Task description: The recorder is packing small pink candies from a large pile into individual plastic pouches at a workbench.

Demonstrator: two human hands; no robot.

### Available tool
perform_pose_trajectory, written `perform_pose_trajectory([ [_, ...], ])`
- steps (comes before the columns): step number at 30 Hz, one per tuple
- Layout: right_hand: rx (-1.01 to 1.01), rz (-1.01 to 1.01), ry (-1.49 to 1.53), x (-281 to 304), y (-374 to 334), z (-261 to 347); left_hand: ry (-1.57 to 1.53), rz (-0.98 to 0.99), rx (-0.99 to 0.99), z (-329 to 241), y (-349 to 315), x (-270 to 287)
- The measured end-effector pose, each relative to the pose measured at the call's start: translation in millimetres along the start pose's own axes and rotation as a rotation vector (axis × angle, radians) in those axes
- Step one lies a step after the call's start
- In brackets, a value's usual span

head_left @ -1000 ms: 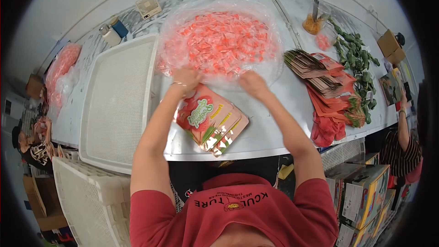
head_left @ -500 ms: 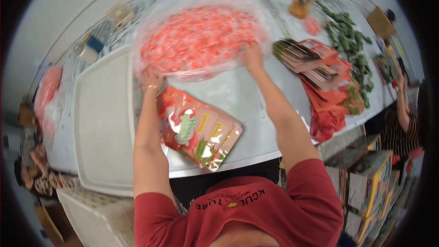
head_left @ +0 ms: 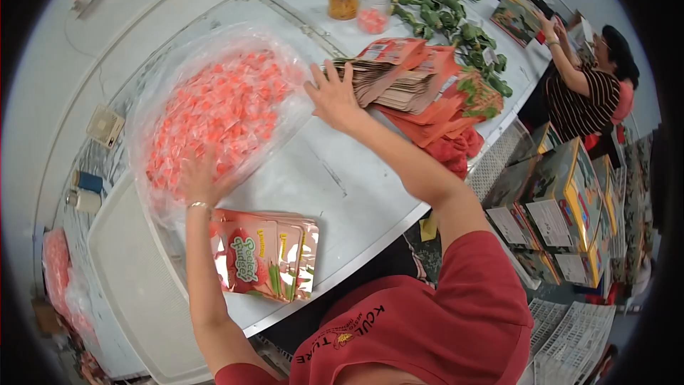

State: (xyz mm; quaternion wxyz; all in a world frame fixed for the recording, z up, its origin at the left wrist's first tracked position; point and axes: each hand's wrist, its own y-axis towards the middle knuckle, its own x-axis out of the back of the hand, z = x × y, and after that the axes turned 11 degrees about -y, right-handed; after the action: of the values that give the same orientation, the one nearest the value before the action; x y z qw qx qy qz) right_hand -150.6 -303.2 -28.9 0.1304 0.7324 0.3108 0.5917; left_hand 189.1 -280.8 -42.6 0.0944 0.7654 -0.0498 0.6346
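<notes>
A clear plastic bag [head_left: 285, 125], opened out wide, holds a heap of small wrapped pink candies [head_left: 221, 100]. My left hand [head_left: 203, 180], a bit blurred, is over the near left side of the heap with its fingers apart; no candy can be made out in it. My right hand [head_left: 333, 98] is spread open at the left end of a fanned row of pink pouches [head_left: 406, 85], fingertips by their edges. Close to my left forearm lies a small stack of shiny printed pink pouches [head_left: 267, 257].
A white tray [head_left: 132, 285] is at the left. Beyond the pouches stand a cup of orange bits [head_left: 343, 3], a cup of pink candies [head_left: 374, 18] and green strips [head_left: 442, 14]. Printed cartons [head_left: 559, 214] are stacked at right, below another person [head_left: 588, 93] in stripes.
My view has turned to the right. My right hand has left the bag's right edge for the row of pouches. My left hand has moved from the bag's near edge onto the candies.
</notes>
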Motion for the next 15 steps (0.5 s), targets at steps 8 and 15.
perform_pose_trajectory([
  [8, 0.04, 0.194, -0.106, -12.9, -35.8, -61.9, -0.122, 0.173, 0.195, 7.6, 29.3, -67.2],
  [15, 0.043, 0.236, -0.088, -14.4, -40.6, -51.7, -0.131, 0.362, 0.157, 34.4, 37.2, -59.5],
])
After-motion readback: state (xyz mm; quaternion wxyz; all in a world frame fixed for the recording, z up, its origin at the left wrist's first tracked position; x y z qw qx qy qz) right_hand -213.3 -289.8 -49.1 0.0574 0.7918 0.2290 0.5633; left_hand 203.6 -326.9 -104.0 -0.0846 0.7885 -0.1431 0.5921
